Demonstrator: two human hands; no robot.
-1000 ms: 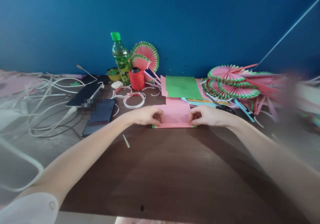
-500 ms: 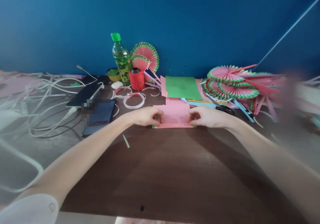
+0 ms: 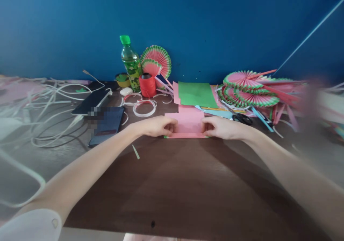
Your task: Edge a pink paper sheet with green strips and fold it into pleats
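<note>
A pink sheet of paper (image 3: 189,123) lies on the dark brown table, with a narrow fold along its near edge and bits of green at the near corners. My left hand (image 3: 160,126) is closed on its left side, thumb and fingers pinching the folded strip. On the right side my right hand (image 3: 218,127) grips the same strip, its fingers curled. Some fingertips of both hands are hidden. Behind the pink paper, a green sheet (image 3: 197,94) rests on more pink paper.
Scissors (image 3: 242,118) and pleated paper fans (image 3: 249,90) lie at right. Tape rolls (image 3: 144,109), a red thread spool (image 3: 147,86) and a green-capped bottle (image 3: 130,63) stand behind my left hand. A phone (image 3: 109,126) and white cables (image 3: 57,94) occupy the left. A blue wall (image 3: 188,26) rises behind.
My right hand has shifted very slightly inward along the folded edge. The left hand and the pink paper look nearly the same.
</note>
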